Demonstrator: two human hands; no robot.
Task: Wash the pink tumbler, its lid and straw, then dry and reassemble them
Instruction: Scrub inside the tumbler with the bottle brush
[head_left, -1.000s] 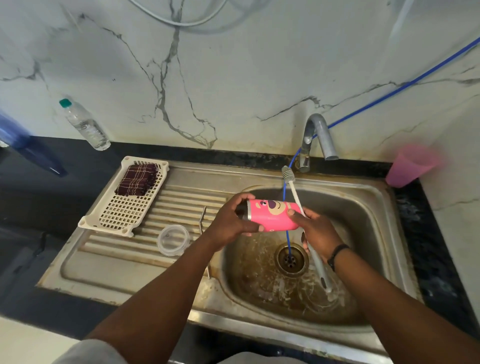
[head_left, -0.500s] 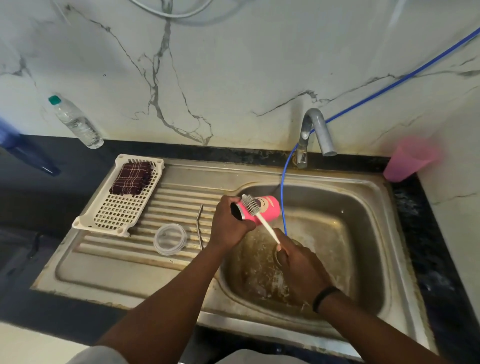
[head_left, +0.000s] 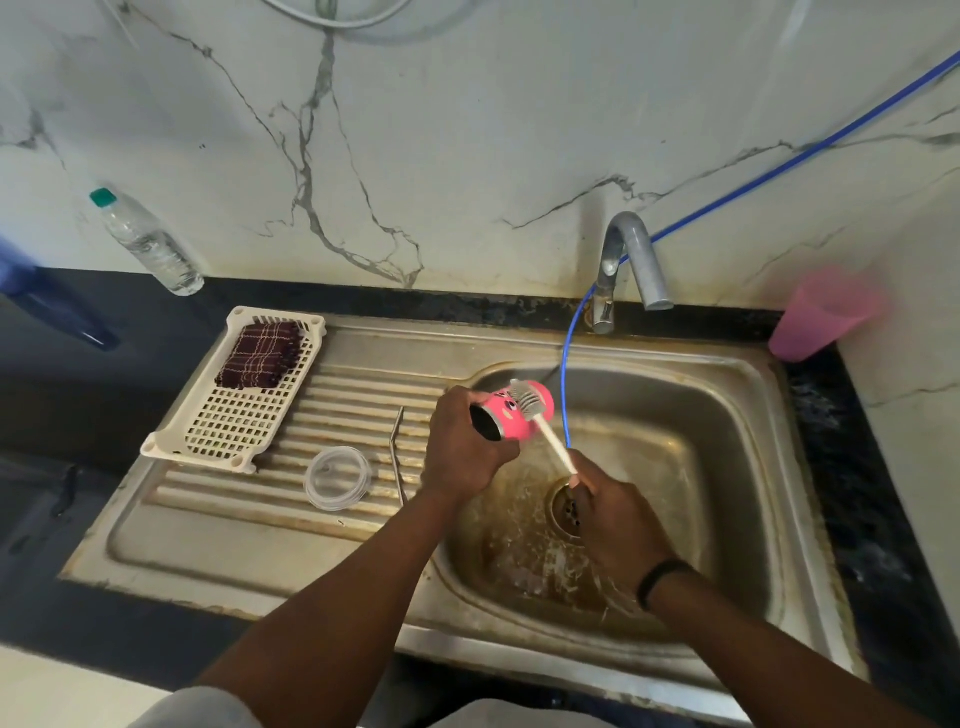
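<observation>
The washing step is in hand, and it looks to be the scrubbing of the outside of the tumbler (head_left: 511, 418). The left hand (head_left: 462, 449) is wrapped round the tumbler near its dark open mouth and holds it on its side over the left edge of the sink (head_left: 727, 415) basin, mouth toward the person. The right hand (head_left: 618, 514) is closed on the handle of a white bottle brush (head_left: 540, 421), and the bristle head lies against the pink wall near the tumbler's closed end. Whether the tap (head_left: 631, 260) runs I cannot tell; no stream shows at its spout, though the basin floor looks wet. The next move, as I judge it, calls for turning the tumbler in the left hand so the brush reaches all round, or drawing the brush back and feeding it into the mouth. The lid (head_left: 337, 478) lies flat on the ribbed drainboard to the left, and the straw (head_left: 397, 452) lies just beside it; both are apart from the hands. A thin blue hose (head_left: 566, 395) hangs from the wall into the basin just beside the brush head and could catch on a wide stroke. A folded cloth (head_left: 260, 355) sits in a white tray (head_left: 234, 426) on the drainboard, likely for drying. On the counter (head_left: 831, 415) stand a pink cup (head_left: 821, 317) at right and a water bottle (head_left: 148, 244) at left.
</observation>
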